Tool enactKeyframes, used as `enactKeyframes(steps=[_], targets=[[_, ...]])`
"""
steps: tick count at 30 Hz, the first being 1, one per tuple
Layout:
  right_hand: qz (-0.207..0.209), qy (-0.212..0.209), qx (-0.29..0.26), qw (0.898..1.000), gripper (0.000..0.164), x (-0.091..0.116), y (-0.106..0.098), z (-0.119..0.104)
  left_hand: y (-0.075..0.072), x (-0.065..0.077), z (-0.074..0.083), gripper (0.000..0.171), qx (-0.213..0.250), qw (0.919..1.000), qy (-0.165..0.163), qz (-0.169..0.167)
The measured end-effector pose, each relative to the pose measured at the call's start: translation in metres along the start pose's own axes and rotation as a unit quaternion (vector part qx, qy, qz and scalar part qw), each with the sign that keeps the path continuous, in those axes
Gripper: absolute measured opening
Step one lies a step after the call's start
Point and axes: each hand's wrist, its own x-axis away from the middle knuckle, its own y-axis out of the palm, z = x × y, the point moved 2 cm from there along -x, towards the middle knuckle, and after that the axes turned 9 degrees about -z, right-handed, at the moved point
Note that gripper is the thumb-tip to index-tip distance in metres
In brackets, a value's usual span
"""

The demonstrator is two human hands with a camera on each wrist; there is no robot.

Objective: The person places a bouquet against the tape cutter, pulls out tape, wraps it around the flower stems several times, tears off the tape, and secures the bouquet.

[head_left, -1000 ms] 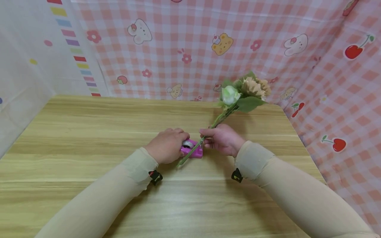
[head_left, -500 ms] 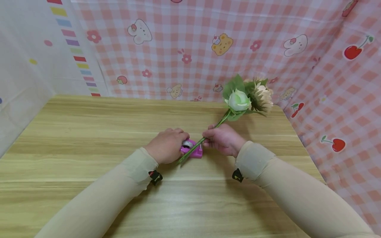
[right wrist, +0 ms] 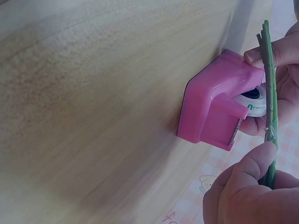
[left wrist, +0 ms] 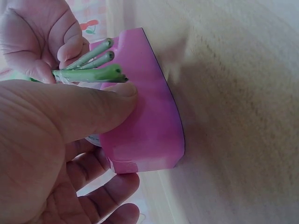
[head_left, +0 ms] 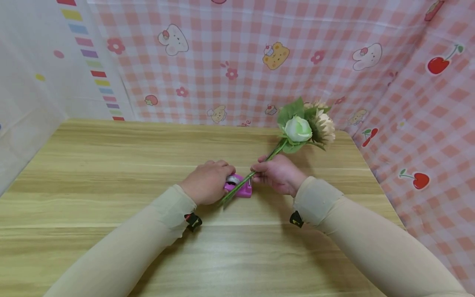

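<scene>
My left hand [head_left: 208,182] grips a pink tape dispenser [right wrist: 210,100] on the table, thumb on its near side and fingers round the far side. A roll of clear tape [right wrist: 256,106] sits in it, and its toothed cutting edge faces my right hand. With thumb and fingers, my right hand [head_left: 280,174] pinches a bunch of artificial flowers by the green stems [left wrist: 96,73]. The stems slant over the dispenser, cut ends beside my left thumb. Clear tape wraps them close to my right fingertips. A pale green-white rose [head_left: 298,129] and beige blooms [head_left: 325,127] top the bunch.
The wood-grain table [head_left: 111,165] runs back to a pink checked cloth [head_left: 208,53] with cartoon prints. More checked cloth [head_left: 445,136] hangs along the right side, and a white cloth [head_left: 29,95] covers the left.
The flowers have turned in my right fingers, bringing the rose round to the front, and the heads have dipped slightly. My left hand and the tape dispenser have stayed in place.
</scene>
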Motion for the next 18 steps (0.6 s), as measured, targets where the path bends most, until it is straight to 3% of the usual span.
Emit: enactKeyframes(steps=[18], targets=[[-0.013, -0.016, 0.005, 1.0, 0.014, 0.0006, -0.0012, 0.0005, 0.0006, -0.0016, -0.0006, 0.055, -0.001, 1.0, -0.003, -0.003]])
